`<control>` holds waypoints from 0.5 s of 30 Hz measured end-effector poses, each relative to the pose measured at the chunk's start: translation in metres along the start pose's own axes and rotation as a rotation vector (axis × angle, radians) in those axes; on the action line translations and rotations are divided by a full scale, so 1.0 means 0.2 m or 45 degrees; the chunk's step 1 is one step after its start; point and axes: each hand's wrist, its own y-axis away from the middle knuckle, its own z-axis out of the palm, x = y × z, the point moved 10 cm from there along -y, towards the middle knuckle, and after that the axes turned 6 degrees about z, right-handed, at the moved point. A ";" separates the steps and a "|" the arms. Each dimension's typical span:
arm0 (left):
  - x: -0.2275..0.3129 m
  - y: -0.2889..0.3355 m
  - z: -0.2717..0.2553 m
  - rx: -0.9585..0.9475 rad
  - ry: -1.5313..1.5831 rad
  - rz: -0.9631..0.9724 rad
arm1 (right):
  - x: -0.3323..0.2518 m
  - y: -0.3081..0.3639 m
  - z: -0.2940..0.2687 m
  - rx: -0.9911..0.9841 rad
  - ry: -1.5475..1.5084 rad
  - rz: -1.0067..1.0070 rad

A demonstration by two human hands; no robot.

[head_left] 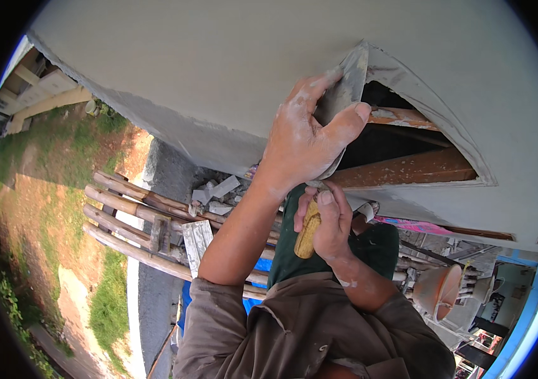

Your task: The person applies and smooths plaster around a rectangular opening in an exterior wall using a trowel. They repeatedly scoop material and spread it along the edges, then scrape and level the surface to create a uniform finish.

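Note:
A trowel with a grey, smeared metal blade (pixel 348 79) is tilted up against the edge of an opening (pixel 389 142) in a plastered wall. My left hand (pixel 304 129), dusted with white, is closed on the blade, thumb on one side and fingers on the other. Below it, my right hand (pixel 332 221) is closed around the yellow handle (pixel 309 235). The joint between handle and blade is partly hidden by my hands. Inside the opening, a brown wooden beam (pixel 408 167) and a thinner wooden strip (pixel 405 117) cross a dark gap.
The pale plastered wall (pixel 193 57) fills the upper view. Bamboo poles (pixel 133 205) run beneath me, with broken block pieces (pixel 218 189) beside them. An orange bucket (pixel 439 290) stands at lower right near a blue frame (pixel 534 300). Grass and soil (pixel 60 183) lie far below left.

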 end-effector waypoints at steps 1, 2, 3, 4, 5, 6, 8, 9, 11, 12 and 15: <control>0.00 0.00 0.00 -0.015 -0.004 -0.011 | 0.01 0.00 0.00 0.006 -0.002 0.004; 0.00 0.00 0.00 -0.004 -0.002 0.002 | 0.01 0.00 0.00 0.011 -0.003 0.008; -0.01 0.00 -0.01 0.007 -0.001 0.015 | 0.02 0.00 0.00 0.017 -0.005 0.013; -0.02 0.00 -0.01 0.018 0.000 0.028 | 0.02 0.00 0.00 0.015 0.002 0.011; -0.02 0.00 -0.01 0.026 0.000 0.041 | 0.03 0.00 0.00 0.013 0.009 0.010; -0.03 0.01 -0.01 0.035 0.000 0.053 | 0.03 0.00 0.00 0.011 0.016 0.008; -0.04 0.01 -0.02 0.034 -0.008 0.065 | 0.05 0.00 0.00 0.026 0.015 0.010; -0.04 0.01 -0.02 0.026 -0.018 0.065 | 0.05 0.01 0.00 0.034 0.014 0.012; -0.06 0.02 -0.02 0.014 -0.028 0.053 | 0.08 0.01 -0.01 0.048 0.018 0.022; -0.07 0.02 -0.02 0.012 -0.030 0.039 | 0.09 0.01 -0.01 0.055 0.020 0.028; -0.12 0.04 -0.04 0.020 -0.048 0.036 | 0.13 0.02 -0.02 0.057 0.027 0.059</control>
